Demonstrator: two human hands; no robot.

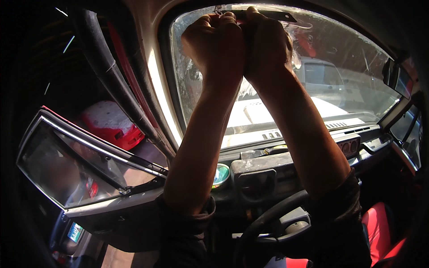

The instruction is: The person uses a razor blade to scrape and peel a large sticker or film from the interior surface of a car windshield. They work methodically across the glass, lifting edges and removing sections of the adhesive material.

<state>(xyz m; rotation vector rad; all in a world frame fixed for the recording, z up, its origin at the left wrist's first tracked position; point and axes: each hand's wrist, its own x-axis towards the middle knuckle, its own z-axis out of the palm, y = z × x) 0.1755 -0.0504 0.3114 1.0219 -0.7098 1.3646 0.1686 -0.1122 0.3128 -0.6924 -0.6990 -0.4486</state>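
both hands are raised to the top edge of the windscreen (286,89), inside a vehicle cab. the left hand (216,42) and the right hand (266,42) are pressed side by side, knuckles touching, each curled into a closed fist around a thin dark strip (272,16) that runs along the upper windscreen frame. the strip is narrow, flat and dark, with a lighter metallic glint at its left end; its right end projects past the right hand and tapers to a point. whether it is fixed to the frame cannot be told.

the windscreen glass is dusty and streaked. below it lies the dashboard (286,158), carrying 1 round green-faced gauge (220,174) and a small cluster of round dials (349,146) further right. the dark steering wheel (268,219) sits below the forearms. a small rectangular green-and-white label (74,232) sits low on the open left door (89,169). a red seat (380,228) shows at lower right. a mirror (397,78) hangs at upper right.
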